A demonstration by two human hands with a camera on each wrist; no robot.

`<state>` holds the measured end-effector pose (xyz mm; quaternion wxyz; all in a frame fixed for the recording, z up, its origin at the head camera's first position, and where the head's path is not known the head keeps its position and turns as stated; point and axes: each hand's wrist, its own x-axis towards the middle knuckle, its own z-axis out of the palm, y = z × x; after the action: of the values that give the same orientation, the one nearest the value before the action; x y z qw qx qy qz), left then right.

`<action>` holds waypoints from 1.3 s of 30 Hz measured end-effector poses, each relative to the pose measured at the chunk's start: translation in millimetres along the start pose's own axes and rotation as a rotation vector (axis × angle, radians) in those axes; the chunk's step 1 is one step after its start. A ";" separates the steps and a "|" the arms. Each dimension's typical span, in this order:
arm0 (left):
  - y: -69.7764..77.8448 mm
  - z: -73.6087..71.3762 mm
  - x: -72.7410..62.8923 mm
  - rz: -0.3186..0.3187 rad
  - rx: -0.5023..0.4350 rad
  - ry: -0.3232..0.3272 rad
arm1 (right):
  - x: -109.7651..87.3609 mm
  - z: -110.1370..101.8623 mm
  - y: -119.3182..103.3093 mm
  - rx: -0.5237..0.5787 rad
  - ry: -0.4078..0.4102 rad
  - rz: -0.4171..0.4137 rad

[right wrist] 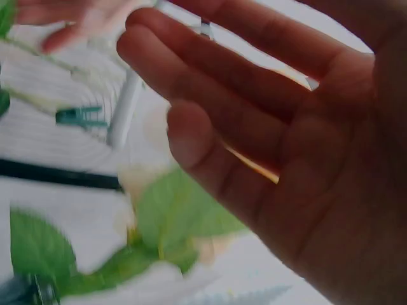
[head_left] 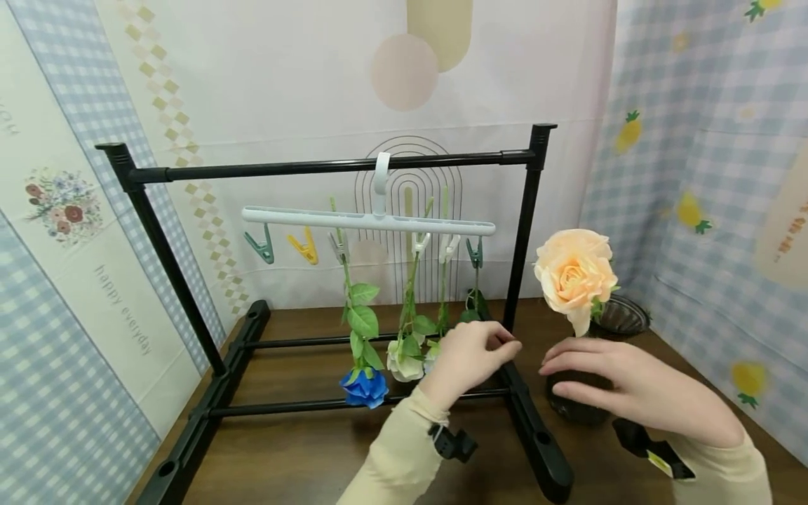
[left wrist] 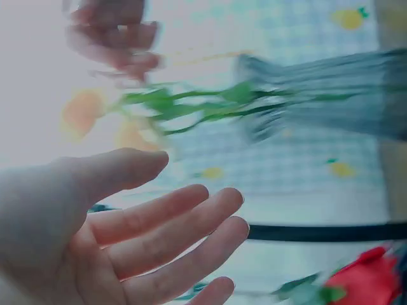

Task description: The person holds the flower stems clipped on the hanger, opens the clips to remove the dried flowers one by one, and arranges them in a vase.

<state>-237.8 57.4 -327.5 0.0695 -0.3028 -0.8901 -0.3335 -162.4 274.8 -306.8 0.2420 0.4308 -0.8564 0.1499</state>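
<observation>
My left hand (head_left: 470, 354) is raised in front of the rack's right side, fingers loosely extended with nothing between them, as the left wrist view also shows. My right hand (head_left: 621, 382) is just below a peach rose (head_left: 574, 273), its fingers relaxed and holding nothing. The rose belongs to a ribbed glass vase (head_left: 621, 315), partly hidden by the right hand; in the left wrist view two blurred peach flowers (left wrist: 82, 113) stand in it. A red rose (left wrist: 362, 279) shows low in that view. Green leaves (right wrist: 184, 210) lie beyond the right hand in its wrist view.
A black rack (head_left: 271, 169) carries a pale blue hanger (head_left: 366, 221) with several clips, among them a yellow clip (head_left: 304, 245). Upside down hang a blue rose (head_left: 365, 387) and a white rose (head_left: 404, 361). The rack's foot (head_left: 549, 456) runs between the hands.
</observation>
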 end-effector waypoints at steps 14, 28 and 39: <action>-28.8 -108.0 -43.6 -0.012 -0.112 0.615 | 78.4 39.0 -16.8 0.040 0.043 -0.179; -91.2 -151.8 -53.0 -0.290 -0.009 0.635 | 181.7 76.4 -6.8 0.054 0.153 0.167; -131.2 -145.0 -25.9 -0.379 -0.383 0.544 | 257.0 108.9 -20.5 -0.153 0.281 0.262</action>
<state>-305.1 -125.5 -297.0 0.1826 -0.0408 -0.8009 -0.5688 -308.3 41.2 -257.4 0.3698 0.2710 -0.8717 0.1731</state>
